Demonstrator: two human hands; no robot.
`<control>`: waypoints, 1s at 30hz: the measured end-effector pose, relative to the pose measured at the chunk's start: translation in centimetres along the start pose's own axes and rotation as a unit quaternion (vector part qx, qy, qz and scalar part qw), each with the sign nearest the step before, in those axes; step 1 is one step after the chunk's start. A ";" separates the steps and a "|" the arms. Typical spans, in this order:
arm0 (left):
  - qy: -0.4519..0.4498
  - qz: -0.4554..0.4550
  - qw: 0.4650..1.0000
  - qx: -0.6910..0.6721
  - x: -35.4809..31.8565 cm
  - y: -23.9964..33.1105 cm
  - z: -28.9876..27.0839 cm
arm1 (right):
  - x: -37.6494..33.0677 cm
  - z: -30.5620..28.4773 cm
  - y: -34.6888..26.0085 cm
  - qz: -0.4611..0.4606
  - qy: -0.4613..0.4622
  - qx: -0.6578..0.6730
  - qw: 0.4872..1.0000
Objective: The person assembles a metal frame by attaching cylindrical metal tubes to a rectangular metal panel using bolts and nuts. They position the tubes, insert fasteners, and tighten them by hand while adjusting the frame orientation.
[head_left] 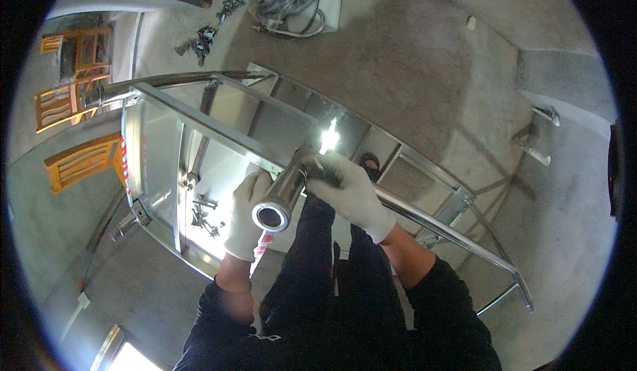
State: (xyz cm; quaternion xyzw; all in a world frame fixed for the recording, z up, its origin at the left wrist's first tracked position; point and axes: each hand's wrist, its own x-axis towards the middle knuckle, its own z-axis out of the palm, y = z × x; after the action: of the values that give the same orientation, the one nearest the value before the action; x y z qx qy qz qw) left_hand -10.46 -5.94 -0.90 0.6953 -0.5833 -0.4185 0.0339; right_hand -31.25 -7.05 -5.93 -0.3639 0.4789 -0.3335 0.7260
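Observation:
A short shiny steel tube (pixel 282 192) points its open round end up toward the camera. My left hand (pixel 245 215), in a white glove, wraps the tube from the left near that open end. My right hand (pixel 348 188), also gloved, grips the tube's far end, where it meets the top rail of a stainless steel frame (pixel 199 122). A bright glare spot sits on the steel just above my right hand. My dark trousers and a shoe show below and behind the tube.
The steel frame, with polished panels and a curved handrail (pixel 159 82), stands on a grey concrete floor. Orange wooden chairs (pixel 73 99) lie at the left. A coil of hose and cable (pixel 288 6) and small tools (pixel 199 39) lie at the top. Pipe fittings (pixel 541 135) stick out at the right.

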 end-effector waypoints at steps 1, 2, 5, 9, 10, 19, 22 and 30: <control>0.023 -0.012 0.998 -0.050 -0.2 0.0 0.3 | 0.0 -0.1 -0.1 -0.003 -0.006 -0.010 1.000; 0.047 -0.020 0.994 -0.101 -0.4 -0.1 0.5 | 0.1 -0.2 -0.3 -0.007 -0.013 -0.019 1.000; 0.072 -0.043 0.967 -0.239 -0.5 0.1 0.6 | 0.2 -0.5 -0.7 -0.001 -0.027 -0.032 0.999; 0.025 -0.045 0.979 -0.197 0.0 -0.7 0.1 | 0.4 -0.2 -0.4 -0.029 -0.037 -0.026 0.999; 0.006 -0.037 0.986 -0.163 0.2 -0.7 -0.1 | 0.4 -0.2 -0.5 -0.031 -0.039 -0.043 0.998; 0.085 -0.045 0.967 -0.237 -0.3 -0.1 1.1 | 1.3 -0.8 -0.6 -0.026 -0.081 -0.072 0.994; 0.041 -0.082 0.957 -0.276 -0.5 -0.5 0.4 | 1.4 -0.8 -0.8 -0.023 -0.083 -0.069 0.994; -0.060 -0.012 0.998 -0.008 0.6 -0.3 -1.0 | 1.3 -0.8 0.0 -0.031 -0.082 -0.053 0.995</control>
State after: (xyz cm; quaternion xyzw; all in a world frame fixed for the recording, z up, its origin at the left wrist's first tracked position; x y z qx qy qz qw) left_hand -9.59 -6.84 -0.75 0.6759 -0.5725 -0.4641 -0.0009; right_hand -31.59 -8.31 -6.79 -0.4431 0.4232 -0.2990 0.7315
